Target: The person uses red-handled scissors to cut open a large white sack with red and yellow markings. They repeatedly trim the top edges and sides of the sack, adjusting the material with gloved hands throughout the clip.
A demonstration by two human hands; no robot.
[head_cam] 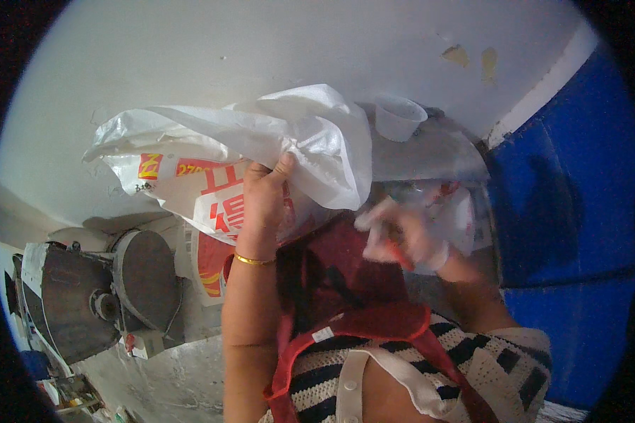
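Observation:
My left hand [267, 185] grips the gathered upper part of a large white woven plastic sack [190, 143] with red and yellow printing. The sack's folds spread to both sides of the hand, and its lower part is partly behind the forearm. To the right, my right hand [413, 232] is blurred; crumpled whitish material [375, 227] and a small orange-red object [399, 254] are at its fingers. Whether this white material is a glove or something held, I cannot tell. A translucent plastic tub [398, 117] stands behind, on a grey surface [439, 150].
A grey metal machine [79, 301] with a round part stands at the left on the concrete floor [164, 375]. Another printed sack [209, 269] lies beside my left forearm. White printed plastic [463, 211] is behind my right hand. A blue panel [566, 211] borders the right.

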